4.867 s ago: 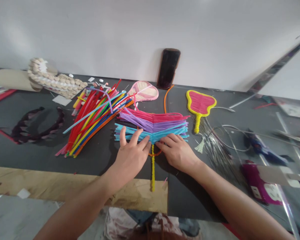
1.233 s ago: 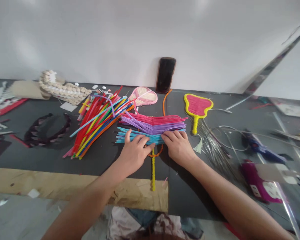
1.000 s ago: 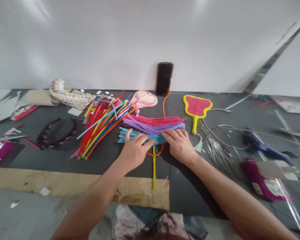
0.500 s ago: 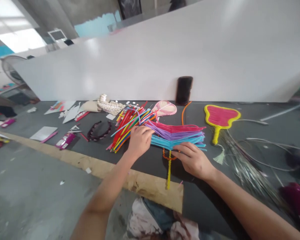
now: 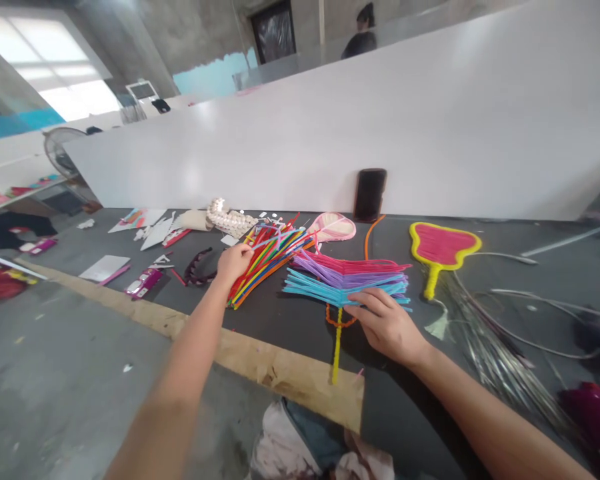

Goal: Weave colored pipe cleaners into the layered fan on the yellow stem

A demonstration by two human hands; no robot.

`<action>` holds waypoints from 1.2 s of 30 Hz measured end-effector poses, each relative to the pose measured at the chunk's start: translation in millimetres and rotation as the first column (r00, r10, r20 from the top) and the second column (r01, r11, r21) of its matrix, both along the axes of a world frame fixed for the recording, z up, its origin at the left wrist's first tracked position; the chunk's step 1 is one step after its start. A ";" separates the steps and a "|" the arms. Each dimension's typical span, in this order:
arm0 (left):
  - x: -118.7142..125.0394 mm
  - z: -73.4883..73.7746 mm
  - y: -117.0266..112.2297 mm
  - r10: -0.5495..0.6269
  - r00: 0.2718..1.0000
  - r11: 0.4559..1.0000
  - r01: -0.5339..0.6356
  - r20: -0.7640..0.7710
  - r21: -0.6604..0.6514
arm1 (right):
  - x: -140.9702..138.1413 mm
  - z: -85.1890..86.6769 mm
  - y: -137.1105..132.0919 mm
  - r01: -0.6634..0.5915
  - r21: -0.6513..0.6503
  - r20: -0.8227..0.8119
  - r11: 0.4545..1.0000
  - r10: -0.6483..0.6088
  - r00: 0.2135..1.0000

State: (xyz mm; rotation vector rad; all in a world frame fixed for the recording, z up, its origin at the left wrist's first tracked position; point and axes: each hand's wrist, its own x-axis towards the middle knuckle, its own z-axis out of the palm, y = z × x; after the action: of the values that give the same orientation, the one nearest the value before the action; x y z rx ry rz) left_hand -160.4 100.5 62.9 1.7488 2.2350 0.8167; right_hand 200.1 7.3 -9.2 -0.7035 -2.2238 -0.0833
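Observation:
My left hand is closed in a pinch at the end of a light blue pipe cleaner, over the left side of a loose pile of red, yellow, green, blue and orange pipe cleaners. To the right lies a fan-like piece of pipe cleaners, banded red, purple and light blue, with a yellow stem and an orange loop. My right hand grips this piece at its lower middle, near the stem's top. Its fingertips are partly hidden.
A pink fan with yellow edging lies to the right, beside silvery strands. A phone leans on the white partition. Further left are a dark braided headband and a purple packet. Brown paper runs along the table's front edge.
My left hand has moved left from the banded piece to the loose pile and now pinches a light blue pipe cleaner. My right hand stays at the piece. The view has shifted slightly.

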 end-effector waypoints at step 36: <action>143.7 -52.9 -78.3 -0.707 0.602 0.664 0.746 -0.370 -0.055 | 51.2 48.2 8.3 0.300 -0.063 0.367 0.952 -0.257 0.894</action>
State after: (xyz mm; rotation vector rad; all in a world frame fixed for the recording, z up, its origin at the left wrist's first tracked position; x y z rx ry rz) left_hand -16.7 22.2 10.1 2.7444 1.3480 0.4304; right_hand 251.3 15.6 39.0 -1.1499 -2.4672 -0.2417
